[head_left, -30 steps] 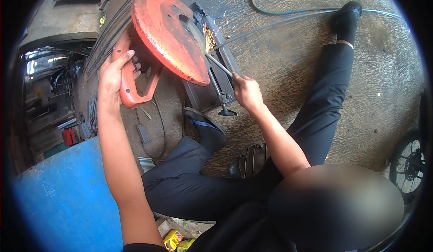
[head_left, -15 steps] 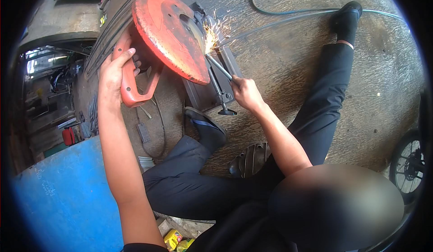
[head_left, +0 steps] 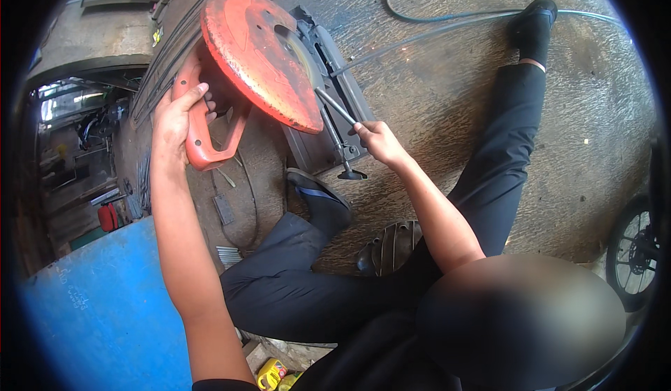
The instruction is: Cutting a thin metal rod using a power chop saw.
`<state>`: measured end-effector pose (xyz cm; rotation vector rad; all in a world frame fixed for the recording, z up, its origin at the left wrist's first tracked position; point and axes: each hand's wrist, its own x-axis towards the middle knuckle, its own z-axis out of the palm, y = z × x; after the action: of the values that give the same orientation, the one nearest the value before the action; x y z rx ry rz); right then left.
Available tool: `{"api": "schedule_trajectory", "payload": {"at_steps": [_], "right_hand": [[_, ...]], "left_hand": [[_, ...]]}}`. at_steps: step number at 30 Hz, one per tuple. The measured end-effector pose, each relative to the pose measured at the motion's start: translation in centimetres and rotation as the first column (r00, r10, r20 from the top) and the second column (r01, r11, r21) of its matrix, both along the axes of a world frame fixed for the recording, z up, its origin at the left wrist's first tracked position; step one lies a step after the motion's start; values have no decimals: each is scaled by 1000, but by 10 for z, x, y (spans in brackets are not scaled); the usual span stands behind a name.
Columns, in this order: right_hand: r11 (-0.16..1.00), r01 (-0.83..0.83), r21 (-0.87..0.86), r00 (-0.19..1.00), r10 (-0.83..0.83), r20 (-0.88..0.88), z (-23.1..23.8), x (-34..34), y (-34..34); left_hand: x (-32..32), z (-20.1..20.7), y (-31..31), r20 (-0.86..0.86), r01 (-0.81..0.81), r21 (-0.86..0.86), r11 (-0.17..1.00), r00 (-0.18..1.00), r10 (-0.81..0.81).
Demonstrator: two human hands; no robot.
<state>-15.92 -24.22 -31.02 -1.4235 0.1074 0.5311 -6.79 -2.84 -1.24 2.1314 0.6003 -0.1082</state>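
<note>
My left hand [head_left: 175,122] is wrapped round the orange handle of a chop saw [head_left: 255,62], whose worn round guard fills the upper middle. Part of the cutting disc [head_left: 300,55] shows at the guard's right side. A thin metal rod [head_left: 337,106] is gripped near its lower end by my right hand [head_left: 376,141]. The rod's far end lies close to the disc, by the guard's edge; whether they touch I cannot tell. Below the guard sits the saw's dark base [head_left: 307,146] with a clamp screw and its black handle [head_left: 352,175].
My outstretched leg [head_left: 500,139] lies on the right and my bent leg [head_left: 279,272] below the saw. A hose [head_left: 447,20] crosses the floor at the back. A blue panel [head_left: 105,307] stands at the left, a wheel [head_left: 632,251] at the right edge. Long bars lie behind the saw.
The bright sparks at the disc have died away to a few faint specks. The rod and my right hand have shifted slightly left; my left hand stays on the handle.
</note>
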Motion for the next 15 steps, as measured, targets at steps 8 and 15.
{"api": "schedule_trajectory", "payload": {"at_steps": [8, 15], "right_hand": [[970, -45, 239, 976, 94, -196, -1, 2, -6], [990, -59, -129, 996, 68, 64, 3, -7, 11]], "left_hand": [[-1, 0, -2, 23, 3, -19, 1000, 1000, -3], [-2, 2, -7, 31, 11, -1, 1000, 999, -11]]}}
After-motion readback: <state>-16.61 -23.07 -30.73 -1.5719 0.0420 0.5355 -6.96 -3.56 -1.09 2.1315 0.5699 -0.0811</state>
